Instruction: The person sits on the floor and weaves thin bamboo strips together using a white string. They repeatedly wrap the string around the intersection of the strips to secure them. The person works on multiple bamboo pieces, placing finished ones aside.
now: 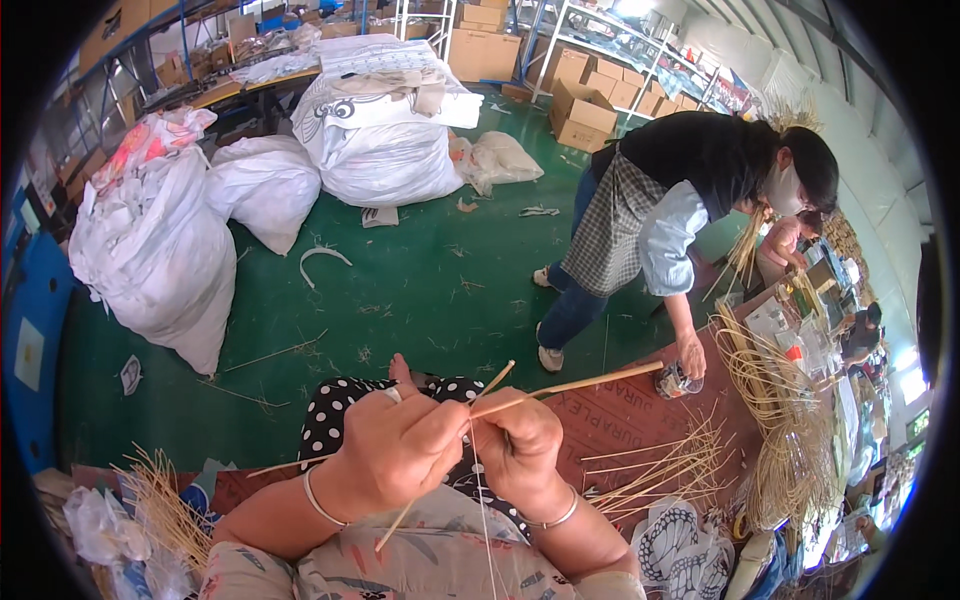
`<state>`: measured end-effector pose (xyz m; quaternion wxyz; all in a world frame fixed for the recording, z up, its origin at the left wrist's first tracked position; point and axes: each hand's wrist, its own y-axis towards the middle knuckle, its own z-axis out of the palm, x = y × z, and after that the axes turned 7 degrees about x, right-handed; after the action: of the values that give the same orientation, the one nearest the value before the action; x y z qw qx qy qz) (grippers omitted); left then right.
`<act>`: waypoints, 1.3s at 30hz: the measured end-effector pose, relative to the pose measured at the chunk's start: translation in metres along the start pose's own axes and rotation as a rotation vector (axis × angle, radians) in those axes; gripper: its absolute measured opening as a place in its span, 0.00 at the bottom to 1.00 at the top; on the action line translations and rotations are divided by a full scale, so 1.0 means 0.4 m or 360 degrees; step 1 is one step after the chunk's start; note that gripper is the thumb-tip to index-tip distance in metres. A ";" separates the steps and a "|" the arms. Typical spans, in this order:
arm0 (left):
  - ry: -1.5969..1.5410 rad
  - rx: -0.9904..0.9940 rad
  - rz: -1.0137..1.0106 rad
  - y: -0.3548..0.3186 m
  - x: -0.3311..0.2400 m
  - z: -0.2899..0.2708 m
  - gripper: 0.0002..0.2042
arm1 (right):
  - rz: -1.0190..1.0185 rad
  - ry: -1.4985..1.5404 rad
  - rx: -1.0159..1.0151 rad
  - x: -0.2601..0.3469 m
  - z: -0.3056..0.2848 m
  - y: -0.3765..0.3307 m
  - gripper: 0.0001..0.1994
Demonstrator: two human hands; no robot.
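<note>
My left hand (pixel 400 450) and right hand (pixel 520 448) together pinch crossed stalks (pixel 600 380); a container (pixel 678 382) is near the tabletop's (pixel 640 415) far edge.

The left forearm (pixel 268 518) and right forearm (pixel 580 540) angle inward from below. The left hand (pixel 400 447) shows its back, fingers curled in a pinch; the right hand (pixel 522 447), just beside it, pinches too, fingers bent, both wrists raised.
</note>
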<state>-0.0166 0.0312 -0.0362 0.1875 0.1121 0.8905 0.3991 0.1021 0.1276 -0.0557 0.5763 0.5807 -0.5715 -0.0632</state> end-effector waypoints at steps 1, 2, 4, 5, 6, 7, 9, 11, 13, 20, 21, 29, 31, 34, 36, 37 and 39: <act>0.0014 -0.0022 -0.0005 0.002 -0.002 0.002 0.09 | 0.0045 0.0066 0.0003 -0.003 0.003 -0.007 0.11; 0.0027 -0.0044 -0.0007 0.003 -0.004 0.002 0.09 | 0.0147 0.0103 0.0028 0.005 0.003 -0.010 0.10; -0.0013 -0.0037 -0.0018 0.002 -0.004 -0.013 0.09 | 0.0328 0.0168 0.0079 0.040 -0.010 -0.001 0.09; -0.0043 -0.0049 -0.0033 0.002 0.000 -0.017 0.09 | 0.0316 0.0129 0.0389 0.060 -0.041 0.012 0.07; -0.0073 -0.0062 -0.0048 0.004 0.002 -0.021 0.10 | 0.0223 0.0344 0.0434 0.084 -0.043 0.024 0.06; -0.0068 -0.0046 -0.0046 0.005 -0.003 -0.025 0.10 | 0.0137 0.0557 0.0469 0.109 -0.043 0.023 0.06; -0.0104 -0.0075 0.0024 0.008 -0.021 -0.032 0.12 | 0.0097 0.1271 0.0514 0.141 -0.049 0.018 0.06; -0.0138 -0.0009 0.0083 0.020 -0.049 -0.058 0.12 | 0.0193 0.2103 0.0492 0.172 -0.056 0.014 0.07; -0.0220 -0.0028 0.0154 0.025 -0.070 -0.084 0.11 | 0.0295 0.2692 0.0440 0.201 -0.049 0.007 0.07; -0.0331 -0.0026 0.0213 0.027 -0.109 -0.107 0.12 | -0.0419 0.0573 0.0584 0.176 -0.096 0.022 0.06; -0.0336 -0.0022 0.0215 0.028 -0.113 -0.107 0.12 | -0.0472 0.0013 0.0427 0.186 -0.105 0.017 0.07; -0.0261 0.0059 0.0139 0.015 -0.094 -0.092 0.11 | -0.0329 -0.0422 0.0360 0.159 -0.089 0.016 0.11; -0.0203 0.0059 0.0057 -0.003 -0.073 -0.063 0.11 | -0.0270 -0.0553 0.0264 0.122 -0.057 0.007 0.11; -0.0171 0.0195 -0.0118 -0.003 -0.016 -0.014 0.09 | -0.0146 -0.0435 0.0107 0.023 -0.015 0.006 0.11; -0.0395 0.0055 -0.0178 -0.012 -0.018 0.008 0.07 | -0.0163 -0.0239 -0.0002 -0.001 -0.010 0.008 0.10; -0.0421 0.0043 -0.0192 -0.011 -0.015 0.007 0.07 | -0.0157 -0.0133 -0.0039 -0.006 -0.006 0.004 0.10; -0.0475 0.0019 -0.0211 -0.003 -0.011 -0.001 0.06 | -0.0234 -0.0180 0.0120 0.022 -0.021 -0.002 0.11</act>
<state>-0.0129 0.0287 -0.0360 0.3429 0.1122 0.8605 0.3596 0.1119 0.1261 -0.0485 0.5147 0.6379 -0.5610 -0.1162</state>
